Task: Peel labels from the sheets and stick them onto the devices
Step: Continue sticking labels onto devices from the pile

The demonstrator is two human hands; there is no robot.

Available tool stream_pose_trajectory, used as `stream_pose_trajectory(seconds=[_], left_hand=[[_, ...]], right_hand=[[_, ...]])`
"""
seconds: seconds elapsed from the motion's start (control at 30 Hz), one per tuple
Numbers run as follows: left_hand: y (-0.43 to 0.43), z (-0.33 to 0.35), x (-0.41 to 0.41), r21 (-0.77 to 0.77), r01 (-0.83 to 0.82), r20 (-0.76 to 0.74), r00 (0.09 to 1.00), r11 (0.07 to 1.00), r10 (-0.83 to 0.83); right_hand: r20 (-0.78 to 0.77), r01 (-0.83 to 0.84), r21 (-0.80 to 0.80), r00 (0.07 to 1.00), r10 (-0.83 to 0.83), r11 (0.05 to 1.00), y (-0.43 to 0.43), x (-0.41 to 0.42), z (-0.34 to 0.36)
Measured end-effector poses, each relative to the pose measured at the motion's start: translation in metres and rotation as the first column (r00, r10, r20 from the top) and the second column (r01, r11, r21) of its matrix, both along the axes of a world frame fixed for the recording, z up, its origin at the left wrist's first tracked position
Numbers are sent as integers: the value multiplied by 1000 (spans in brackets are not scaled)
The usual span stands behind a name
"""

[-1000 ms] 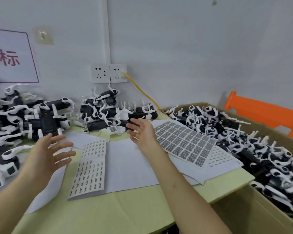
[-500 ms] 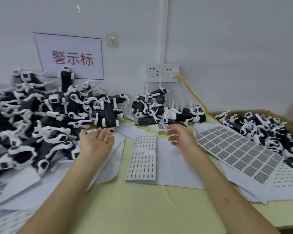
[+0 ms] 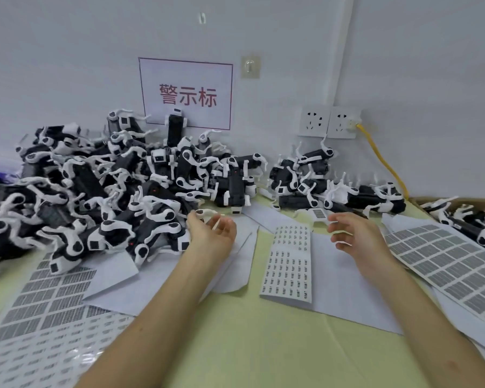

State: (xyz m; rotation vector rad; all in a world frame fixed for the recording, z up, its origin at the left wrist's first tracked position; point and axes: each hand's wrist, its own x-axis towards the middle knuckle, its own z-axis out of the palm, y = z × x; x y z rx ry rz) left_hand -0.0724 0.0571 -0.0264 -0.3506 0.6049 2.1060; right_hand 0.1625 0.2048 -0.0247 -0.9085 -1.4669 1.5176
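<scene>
A big heap of black-and-white devices covers the table's left and back. A smaller heap lies under the wall sockets. My left hand is palm up at the heap's right edge, with its fingertips by a white device arm and nothing clearly gripped. My right hand hovers with spread fingers, just right of a white sheet of small labels and near a device with a barcode label. A sheet of larger grey labels lies to the right.
More label sheets lie at the front left. A cardboard box of devices stands at the right edge. A yellow cable runs from the wall sockets. Loose white paper is spread on the yellow-green table.
The view has swung left, off the box and onto the big heap. My left hand has moved forward to the heap's edge and turned palm up. My right hand stays by the small-label sheet.
</scene>
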Motion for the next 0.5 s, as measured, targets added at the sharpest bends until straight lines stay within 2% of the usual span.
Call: stream_pose_trajectory(seconds=[0.33,0.5], left_hand=[[5,-1,11,-26,34,-158,987,999,-37],[7,-4,24,-87,140,-310,937,986,-160]], right_hand=[[31,-32,39,999,31,999,1,0,-2],[41,-41,51,998,39,998,1,0,-3]])
